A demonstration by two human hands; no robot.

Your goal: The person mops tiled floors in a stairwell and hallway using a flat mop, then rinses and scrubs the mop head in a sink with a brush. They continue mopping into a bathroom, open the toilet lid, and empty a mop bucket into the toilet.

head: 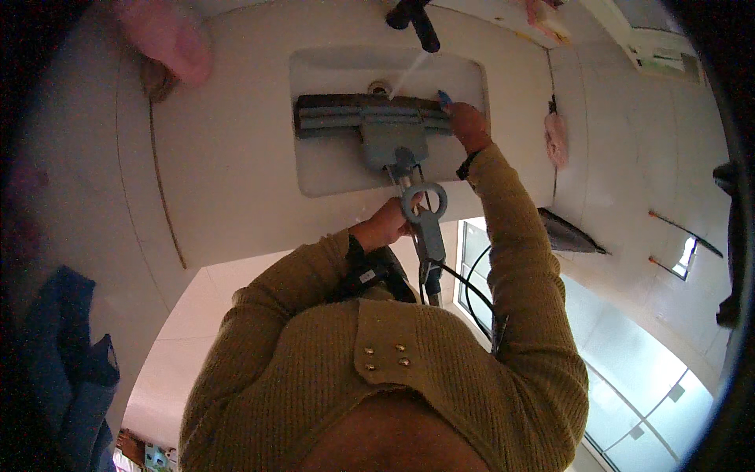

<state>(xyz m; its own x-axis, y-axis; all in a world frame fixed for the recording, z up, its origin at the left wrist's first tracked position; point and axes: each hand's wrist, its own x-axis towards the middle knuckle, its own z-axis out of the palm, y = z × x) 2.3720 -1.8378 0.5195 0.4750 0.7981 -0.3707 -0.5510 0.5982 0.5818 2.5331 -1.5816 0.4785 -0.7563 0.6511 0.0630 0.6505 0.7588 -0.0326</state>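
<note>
A grey sponge mop lies with its wide mop head (392, 141) in the white sink basin (336, 174). Its dark sponge strip (348, 101) faces the drain, and water from the black faucet (426, 32) runs onto it. My left hand (386, 224) is closed around the mop's pole, beside the grey ring lever (441, 203). At the right end of the mop head is my right hand (470, 127), fingers curled. A small blue object (444, 98) sticks out from them; what it is remains unclear. The mop's lower pole runs down towards my body.
A pink cloth (171, 41) lies at the upper left of the pale counter (236, 147). Blue fabric (71, 336) hangs at the left. On the right wall are a pink hanging item (555, 138) and a dark corner piece (569, 232). A black cable (469, 283) loops beside my right arm.
</note>
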